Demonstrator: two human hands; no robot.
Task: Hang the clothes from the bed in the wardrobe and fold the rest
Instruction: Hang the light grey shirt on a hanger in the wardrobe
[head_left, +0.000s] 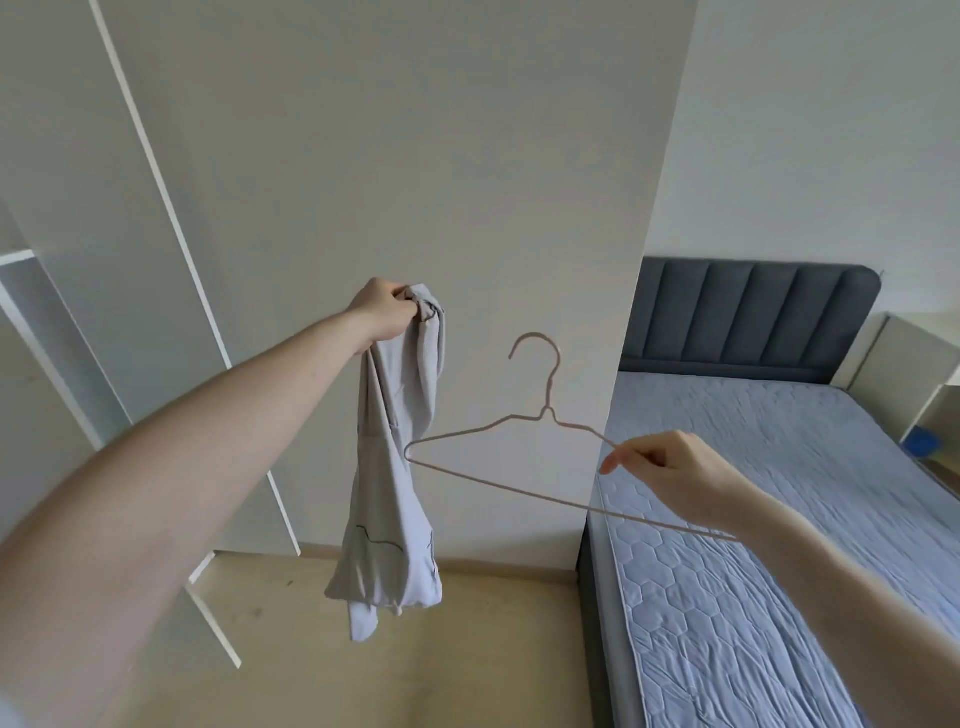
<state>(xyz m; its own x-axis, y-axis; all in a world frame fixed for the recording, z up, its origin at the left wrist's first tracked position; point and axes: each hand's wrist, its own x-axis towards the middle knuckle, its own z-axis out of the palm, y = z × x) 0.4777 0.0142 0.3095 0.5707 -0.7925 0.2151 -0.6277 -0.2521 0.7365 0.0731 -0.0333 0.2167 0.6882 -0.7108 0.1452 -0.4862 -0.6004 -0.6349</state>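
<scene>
While the left hand (387, 314) clutches a bunched grey garment (395, 467) hanging below its fist, the right hand (670, 475) pinches a wire hanger (545, 441) just beside it. Step: dressing the hanger. Next, probably: find the neckline, thread the hanger's near tip in.

No readable text, label, brand, number or sign shows anywhere; the dark line on the garment (395, 467) forms no legible letters.
</scene>
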